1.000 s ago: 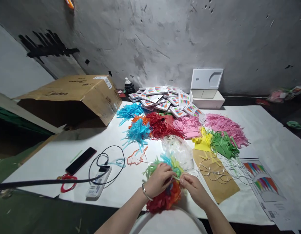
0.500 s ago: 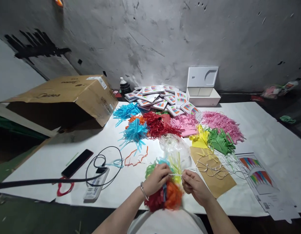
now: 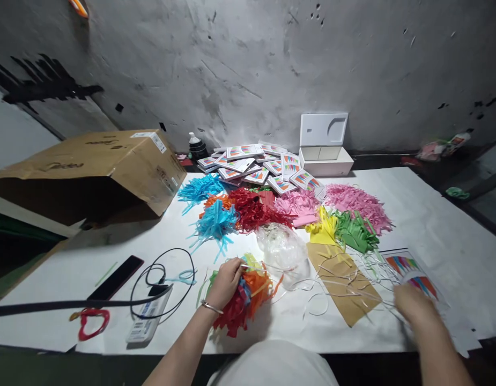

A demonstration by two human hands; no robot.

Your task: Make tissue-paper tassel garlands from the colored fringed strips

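Note:
My left hand (image 3: pixel 224 282), with a bracelet at the wrist, is closed on a bundle of multicoloured paper tassels (image 3: pixel 258 292) in red, orange, blue, green and yellow. White string (image 3: pixel 267 267) runs right from its fingertips. Over the table's right side, my right hand (image 3: pixel 414 303) is smeared by motion beside loose white strings (image 3: pixel 362 276) and the printed cardboard sleeve (image 3: pixel 416 268); its fingers cannot be made out. The strings lie across a flat brown paper envelope (image 3: pixel 346 305). A crumpled clear plastic bag (image 3: pixel 283 249) sits just beyond the tassel bundle.
Blue (image 3: pixel 215 222), red (image 3: pixel 259 209), pink (image 3: pixel 356 206), yellow (image 3: pixel 323 228) and green tassels (image 3: pixel 356 230) lie in piles behind. Printed packs (image 3: pixel 243 161) and a white box (image 3: pixel 326 161) stand near the wall. At left are a cardboard box (image 3: pixel 106 161), phone (image 3: pixel 117 279), power bank (image 3: pixel 151 316) and cable (image 3: pixel 193 276).
My right hand has left the tassel bundle and swung right to the loose strings. The left hand has shifted left with the bundle. The view has turned slightly right.

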